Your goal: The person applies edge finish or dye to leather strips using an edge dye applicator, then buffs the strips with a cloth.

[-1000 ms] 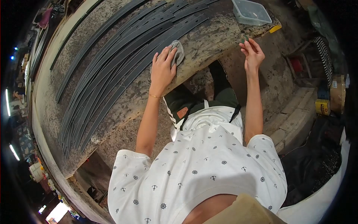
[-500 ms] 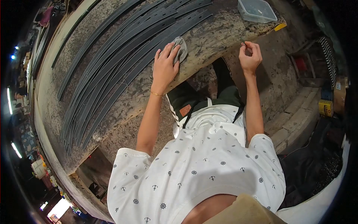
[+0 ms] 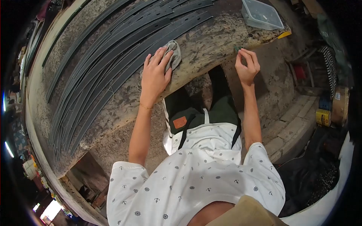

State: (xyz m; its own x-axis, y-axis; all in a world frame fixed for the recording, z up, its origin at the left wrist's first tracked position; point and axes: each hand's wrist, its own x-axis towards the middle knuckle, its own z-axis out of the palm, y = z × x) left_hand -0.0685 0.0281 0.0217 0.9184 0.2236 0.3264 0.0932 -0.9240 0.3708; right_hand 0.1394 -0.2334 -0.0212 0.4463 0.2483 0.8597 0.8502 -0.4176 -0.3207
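My left hand [image 3: 155, 75] lies over a crumpled grey cloth [image 3: 174, 56] on the worn tabletop [image 3: 211, 41], its fingers bent onto the cloth beside the dark strips. Many long dark grey strips with stitched edges [image 3: 113, 64] fan out to the left of it. Over the table's front edge, my right hand [image 3: 247, 67] pinches a small dark greenish thing [image 3: 237, 48] between thumb and fingertip; what it is cannot be made out.
A clear plastic box [image 3: 262, 15] stands at the table's right end, near a yellow piece [image 3: 284, 34]. Right of the table are a stool with a red part [image 3: 299, 71], a striped cloth [image 3: 329, 67], a yellow box [image 3: 323, 117] and a cardboard box [image 3: 340, 101].
The view has shifted slightly. My left hand and the cloth appear further left. My right hand has turned a little, and the small greenish thing at its fingertips shows more clearly.
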